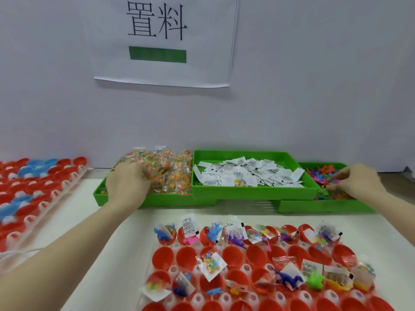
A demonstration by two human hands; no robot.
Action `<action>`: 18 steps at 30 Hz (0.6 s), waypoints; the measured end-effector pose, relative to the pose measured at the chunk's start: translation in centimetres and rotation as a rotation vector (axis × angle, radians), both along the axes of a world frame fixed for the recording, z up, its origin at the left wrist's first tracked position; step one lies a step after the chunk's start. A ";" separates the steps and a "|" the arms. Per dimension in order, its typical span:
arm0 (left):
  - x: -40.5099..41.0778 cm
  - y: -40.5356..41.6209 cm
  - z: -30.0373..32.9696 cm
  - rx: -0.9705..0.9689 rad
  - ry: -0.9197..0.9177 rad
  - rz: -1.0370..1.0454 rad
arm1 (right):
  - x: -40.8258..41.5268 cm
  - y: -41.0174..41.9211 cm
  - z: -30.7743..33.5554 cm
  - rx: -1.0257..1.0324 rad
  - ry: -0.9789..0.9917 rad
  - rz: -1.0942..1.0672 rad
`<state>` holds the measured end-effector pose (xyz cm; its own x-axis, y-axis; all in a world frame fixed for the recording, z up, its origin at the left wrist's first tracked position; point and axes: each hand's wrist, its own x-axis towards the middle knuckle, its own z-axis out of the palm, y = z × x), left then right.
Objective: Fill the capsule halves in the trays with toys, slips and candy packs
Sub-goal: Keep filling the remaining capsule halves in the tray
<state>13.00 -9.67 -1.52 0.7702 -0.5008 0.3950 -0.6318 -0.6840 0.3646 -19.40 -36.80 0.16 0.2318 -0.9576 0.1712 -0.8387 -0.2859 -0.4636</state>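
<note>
Nearest, a clear plastic tray (173, 269) of red capsule halves (232, 257) sits on the white worktop (137, 223), some halves already holding small toys, slips and candy packs. The left hand (126, 184) reaches into the green bin of clear candy packs (170, 173), fingers curled into the heap. The right hand (357, 182) pinches among colourful plastic toys (318, 173) in the right green bin. White paper slips (247, 175) fill the middle bin.

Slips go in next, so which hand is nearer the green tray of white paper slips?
Left, narrowly. The left hand is in the candy packs beside the green tray of white paper slips; the right hand reaches into the toy tray.
</note>
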 end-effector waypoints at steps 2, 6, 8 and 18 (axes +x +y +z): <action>-0.3 0.2 0.0 -0.052 -0.006 0.006 | -0.3 -0.1 0.0 -0.046 -0.064 -0.010; -0.7 0.4 0.2 -0.052 0.061 -0.005 | -0.4 0.0 0.4 -0.160 -0.017 0.012; -1.0 0.3 0.3 -0.071 0.096 -0.006 | -0.5 0.0 0.5 -0.189 0.001 0.001; -2.7 0.6 0.9 -0.359 0.208 0.034 | 0.0 0.5 1.0 -0.086 0.178 0.145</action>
<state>10.27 -9.11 -0.65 0.8657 -0.3321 0.3746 -0.4988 -0.5092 0.7014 -19.37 -36.33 1.21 0.3993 -0.8959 0.1946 -0.8525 -0.4409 -0.2807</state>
